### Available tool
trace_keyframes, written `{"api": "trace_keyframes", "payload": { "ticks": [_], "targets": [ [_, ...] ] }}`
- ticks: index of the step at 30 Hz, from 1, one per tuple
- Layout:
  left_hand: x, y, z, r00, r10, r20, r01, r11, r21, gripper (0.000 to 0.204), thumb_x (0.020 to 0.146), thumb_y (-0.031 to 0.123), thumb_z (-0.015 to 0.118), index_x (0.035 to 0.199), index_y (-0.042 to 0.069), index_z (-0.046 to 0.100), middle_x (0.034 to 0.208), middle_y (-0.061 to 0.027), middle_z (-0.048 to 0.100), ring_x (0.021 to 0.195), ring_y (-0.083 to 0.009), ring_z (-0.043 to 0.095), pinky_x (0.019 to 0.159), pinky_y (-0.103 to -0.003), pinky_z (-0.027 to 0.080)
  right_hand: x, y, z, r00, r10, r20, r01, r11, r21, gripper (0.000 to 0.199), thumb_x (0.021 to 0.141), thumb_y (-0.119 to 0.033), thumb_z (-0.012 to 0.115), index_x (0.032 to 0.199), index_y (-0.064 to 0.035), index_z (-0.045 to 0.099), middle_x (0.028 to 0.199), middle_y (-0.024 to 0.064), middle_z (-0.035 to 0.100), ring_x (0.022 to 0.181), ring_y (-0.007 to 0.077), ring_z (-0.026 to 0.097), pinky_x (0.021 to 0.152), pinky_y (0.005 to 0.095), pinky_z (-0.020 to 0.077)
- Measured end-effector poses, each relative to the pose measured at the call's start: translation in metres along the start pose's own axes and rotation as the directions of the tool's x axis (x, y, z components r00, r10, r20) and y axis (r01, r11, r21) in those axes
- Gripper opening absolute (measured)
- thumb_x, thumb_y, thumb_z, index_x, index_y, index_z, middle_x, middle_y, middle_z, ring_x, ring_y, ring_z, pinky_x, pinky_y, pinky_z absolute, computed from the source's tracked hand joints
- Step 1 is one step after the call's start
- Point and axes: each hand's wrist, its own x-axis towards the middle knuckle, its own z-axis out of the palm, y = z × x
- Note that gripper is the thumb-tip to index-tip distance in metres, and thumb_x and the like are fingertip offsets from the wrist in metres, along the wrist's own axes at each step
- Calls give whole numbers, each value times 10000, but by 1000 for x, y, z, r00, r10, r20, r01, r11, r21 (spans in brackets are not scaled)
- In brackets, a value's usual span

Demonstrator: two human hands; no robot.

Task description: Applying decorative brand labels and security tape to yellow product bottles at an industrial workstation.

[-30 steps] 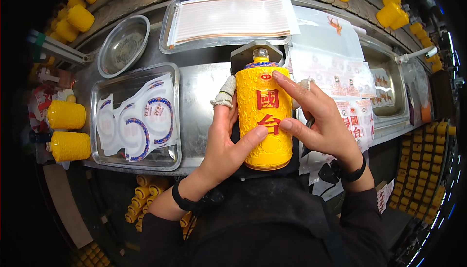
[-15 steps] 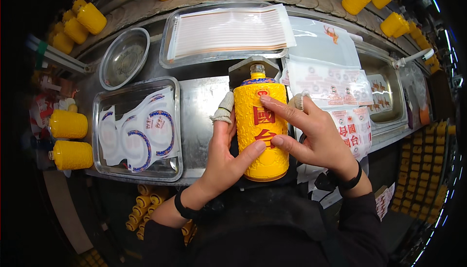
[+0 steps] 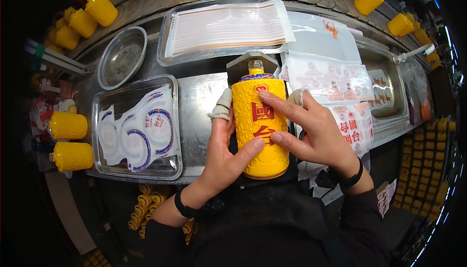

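At the near edge of the worktop (image 3: 200, 102), the yellow bottle (image 3: 258, 123) is best steadied by the left hand (image 3: 221, 152), clasped round its left side, while the small red emblem (image 3: 260, 88) is best smoothed by the index finger of the spread right hand (image 3: 316, 131).

sleeves (image 3: 359, 221): dark | wristbands (image 3: 181, 205): black | apron (image 3: 272, 216): black | hands (image 3: 315, 132): whitish finger covers (image 3: 221, 104)

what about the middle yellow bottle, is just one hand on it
No, the left hand and the right hand both touch the yellow bottle.
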Motion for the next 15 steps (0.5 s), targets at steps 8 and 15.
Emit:
{"api": "trace_keyframes", "payload": {
  "ticks": [8, 15],
  "targets": [
    [0, -1, 0, 1000, 7, 4, -7, 1000, 1, 837, 868, 131, 675, 1483, -39, 133, 1467, -200, 328, 1352, -263, 374, 1123, -384, 294, 1, 1, 0, 1000, 10, 13, -9, 1000, -15, 613, 809, -309, 714, 1383, -187, 540, 827, 107, 513, 737, 240, 511, 662, 324, 429],
    [-1, -1, 1, 1000, -7, -2, 7, 1000, -11, 830, 868, 129, 675, 1479, -40, 139, 1464, -197, 333, 1349, -258, 378, 1124, -379, 292, 1, 1, 0, 1000, 8, 20, -9, 1000, 16, 612, 810, -311, 713, 1383, -187, 539, 845, 112, 534, 746, 246, 519, 672, 324, 435]
  ]
}}
